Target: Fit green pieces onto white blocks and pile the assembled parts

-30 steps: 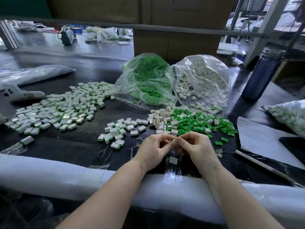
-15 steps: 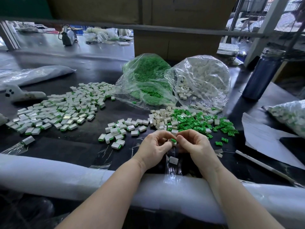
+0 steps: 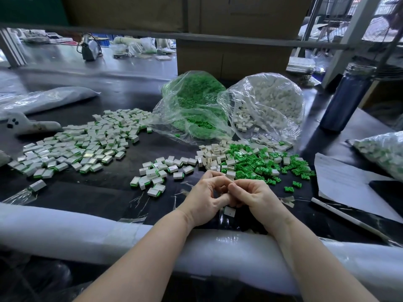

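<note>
Both hands met near the desk (image 3: pixel 91 192) edge, left hand (image 3: pixel 204 202) and right hand (image 3: pixel 254 198) curled tight together, grip contents hidden, with loose green pieces (image 3: pixel 259 165) and white blocks (image 3: pixel 212 154) just beyond, finished parts (image 3: pixel 72 147) piled far left.

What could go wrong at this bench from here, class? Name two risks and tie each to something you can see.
A white block lies loose under the hands, near the padded table edge; a nudge might knock it off. The left hand and right hand work close together just in front of the loose green pieces, so a slip could scatter them.
</note>
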The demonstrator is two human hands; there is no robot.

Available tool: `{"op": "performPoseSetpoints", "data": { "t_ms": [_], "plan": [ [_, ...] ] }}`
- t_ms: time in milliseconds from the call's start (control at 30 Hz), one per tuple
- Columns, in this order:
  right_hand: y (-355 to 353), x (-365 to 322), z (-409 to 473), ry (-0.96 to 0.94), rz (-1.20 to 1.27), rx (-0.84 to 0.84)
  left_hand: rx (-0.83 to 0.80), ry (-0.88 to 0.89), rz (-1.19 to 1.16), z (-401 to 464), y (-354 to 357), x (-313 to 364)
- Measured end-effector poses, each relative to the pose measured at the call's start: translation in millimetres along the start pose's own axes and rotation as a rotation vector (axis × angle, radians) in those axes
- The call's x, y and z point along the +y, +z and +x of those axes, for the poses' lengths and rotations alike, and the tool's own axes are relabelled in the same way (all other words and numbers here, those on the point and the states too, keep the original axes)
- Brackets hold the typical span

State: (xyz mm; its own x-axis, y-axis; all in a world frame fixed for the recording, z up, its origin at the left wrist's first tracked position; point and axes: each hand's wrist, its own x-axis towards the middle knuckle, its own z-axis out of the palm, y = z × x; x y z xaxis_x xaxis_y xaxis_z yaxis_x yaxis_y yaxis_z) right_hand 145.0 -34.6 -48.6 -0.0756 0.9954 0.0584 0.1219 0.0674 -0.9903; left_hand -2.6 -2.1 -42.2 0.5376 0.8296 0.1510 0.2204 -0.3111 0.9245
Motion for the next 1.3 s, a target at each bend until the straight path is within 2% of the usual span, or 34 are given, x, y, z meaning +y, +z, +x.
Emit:
{"op": "performPoseSetpoints", "data": {
  "t_ms": [1033,1300],
  "plan": [
    [2.4,-6.7,-4.7,-0.005,-0.082,0.051,-0.049,-0.011,0.1,-0.5,1.7,2.1],
    [2.3,-5.7,-4.2,0.008,-0.039,0.072,-0.053,-0.026,0.131,-0.7,2.7,1.9]
  ]
}}
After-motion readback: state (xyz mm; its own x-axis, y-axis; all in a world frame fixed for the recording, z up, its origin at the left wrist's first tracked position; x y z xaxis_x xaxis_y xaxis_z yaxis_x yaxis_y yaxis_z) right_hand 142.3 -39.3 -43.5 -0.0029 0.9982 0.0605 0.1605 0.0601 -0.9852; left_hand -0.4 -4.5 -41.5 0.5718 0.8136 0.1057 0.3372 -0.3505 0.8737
